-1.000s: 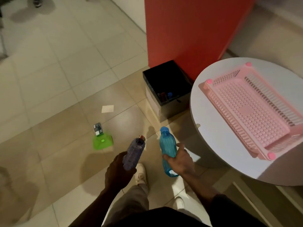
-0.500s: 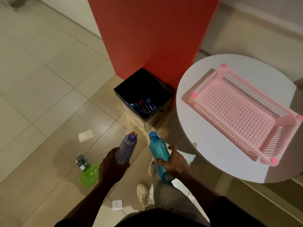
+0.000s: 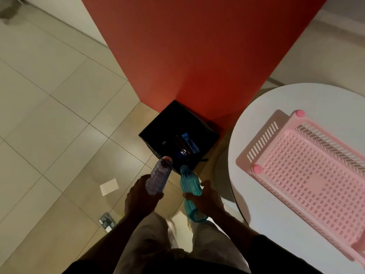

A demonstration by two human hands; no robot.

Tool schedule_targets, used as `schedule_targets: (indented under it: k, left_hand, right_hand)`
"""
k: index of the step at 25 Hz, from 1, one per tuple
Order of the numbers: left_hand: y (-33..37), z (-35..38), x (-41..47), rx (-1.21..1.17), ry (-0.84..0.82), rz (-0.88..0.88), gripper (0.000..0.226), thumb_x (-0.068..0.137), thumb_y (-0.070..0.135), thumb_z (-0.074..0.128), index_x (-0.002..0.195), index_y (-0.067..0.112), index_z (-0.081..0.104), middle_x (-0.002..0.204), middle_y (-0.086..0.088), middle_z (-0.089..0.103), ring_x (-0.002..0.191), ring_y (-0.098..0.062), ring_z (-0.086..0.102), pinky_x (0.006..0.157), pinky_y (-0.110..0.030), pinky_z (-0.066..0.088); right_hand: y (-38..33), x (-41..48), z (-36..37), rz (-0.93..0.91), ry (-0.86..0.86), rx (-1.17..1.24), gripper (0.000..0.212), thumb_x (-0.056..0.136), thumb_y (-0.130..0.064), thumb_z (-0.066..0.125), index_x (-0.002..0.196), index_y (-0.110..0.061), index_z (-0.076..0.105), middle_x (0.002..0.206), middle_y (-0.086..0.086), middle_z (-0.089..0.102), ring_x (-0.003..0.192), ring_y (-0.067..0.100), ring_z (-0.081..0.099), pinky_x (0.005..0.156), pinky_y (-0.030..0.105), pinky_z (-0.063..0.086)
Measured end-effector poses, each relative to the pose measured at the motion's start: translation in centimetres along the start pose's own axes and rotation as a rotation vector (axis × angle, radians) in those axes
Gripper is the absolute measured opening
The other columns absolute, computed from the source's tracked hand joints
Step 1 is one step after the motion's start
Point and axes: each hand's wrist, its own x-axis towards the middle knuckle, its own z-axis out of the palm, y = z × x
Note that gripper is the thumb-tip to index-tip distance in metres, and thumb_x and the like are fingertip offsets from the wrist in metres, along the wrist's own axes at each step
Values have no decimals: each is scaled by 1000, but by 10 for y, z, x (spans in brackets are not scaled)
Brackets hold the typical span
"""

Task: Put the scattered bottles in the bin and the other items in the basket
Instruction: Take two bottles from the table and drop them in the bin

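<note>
- Bottles: left hand (image 3: pixel 141 196) curls around the clear bottle (image 3: pixel 159 176).
- Right hand (image 3: pixel 207 196) grasps the teal bottle (image 3: pixel 189 184).
- Both caps point toward the black bin (image 3: pixel 156 133).

Both arms reach out in front, forearms bare, dark sleeves further up. L hand (image 3: pixel 141 198) curls round the lower end of a clear bottle (image 3: pixel 159 177), neck pointing away from the wrist. R hand (image 3: pixel 207 200) sits just beside it, thumb & fingers wrapped round a teal bottle (image 3: pixel 189 184) mid-body, base sticking out back toward the wrist.
</note>
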Motion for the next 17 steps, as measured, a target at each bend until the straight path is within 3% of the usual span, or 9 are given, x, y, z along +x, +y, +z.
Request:
schedule_targets:
  k: [6,9,12,17]
  left_hand:
    - [7,-19,94,-42,-134,83,65,78,37,90,134,21,61,118,-4,74,102,-26,69,87,-42,57]
    - [3,-30,147,6,-208,104,65,81,42,86,134,15,57,124,-7,69,106,-29,67,84,-38,53]
    - [4,-35,192,-31,-268,105,70,84,46,81,137,12,51,129,-12,63,109,-33,66,88,-48,58]
    - [18,-16,240,-133,-273,-16,76,86,48,79,143,11,45,134,-12,59,117,-34,64,98,-51,56]
  right_hand:
    - [-60,49,-1,64,109,57,85,76,-72,75,134,-20,41,115,2,63,95,19,63,75,33,53]
    - [-86,70,2,92,145,155,76,78,-64,79,127,-21,40,117,4,64,101,25,68,87,43,59]
    - [-108,91,8,131,223,165,84,75,-64,82,131,-16,42,117,6,64,103,26,68,93,47,57]
    - [-137,138,13,148,241,97,86,76,-67,78,132,-14,39,112,5,61,93,24,63,83,39,54]
